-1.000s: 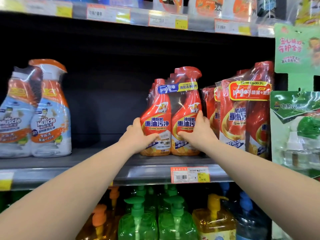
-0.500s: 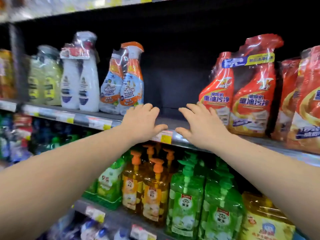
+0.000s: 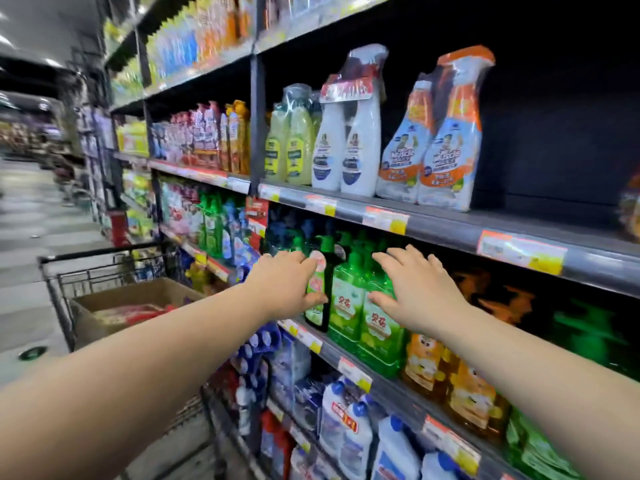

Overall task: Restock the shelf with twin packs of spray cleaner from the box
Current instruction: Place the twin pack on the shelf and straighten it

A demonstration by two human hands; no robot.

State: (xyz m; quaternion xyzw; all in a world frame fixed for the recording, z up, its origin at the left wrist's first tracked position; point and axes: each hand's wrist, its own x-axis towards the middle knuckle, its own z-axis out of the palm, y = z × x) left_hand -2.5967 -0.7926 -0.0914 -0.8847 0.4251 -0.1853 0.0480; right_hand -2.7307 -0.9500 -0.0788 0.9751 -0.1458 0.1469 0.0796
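Observation:
Both my hands hang in the air in front of the shelving, empty, with relaxed fingers. My left hand (image 3: 287,285) and my right hand (image 3: 415,289) are level with the green soap bottles (image 3: 349,299) one shelf below the spray shelf (image 3: 446,226). A brown cardboard box (image 3: 138,296) with red packs (image 3: 135,313) inside sits in a black shopping cart (image 3: 59,271) at the lower left. An orange and white twin pack of spray cleaner (image 3: 436,143) stands on the spray shelf, with a dark gap to its right. A red pack (image 3: 632,209) barely shows at the right edge.
White twin bottles (image 3: 343,133) and yellow-green bottles (image 3: 291,140) stand left of the orange pack. Lower shelves carry orange soap refills (image 3: 464,382) and white and blue bottles (image 3: 349,424). The aisle floor (image 3: 31,216) runs away on the left.
My hands let go of the red twin pack, which stays on the shelf, and pulled back and down. My view swung left, bringing the cart and box into sight.

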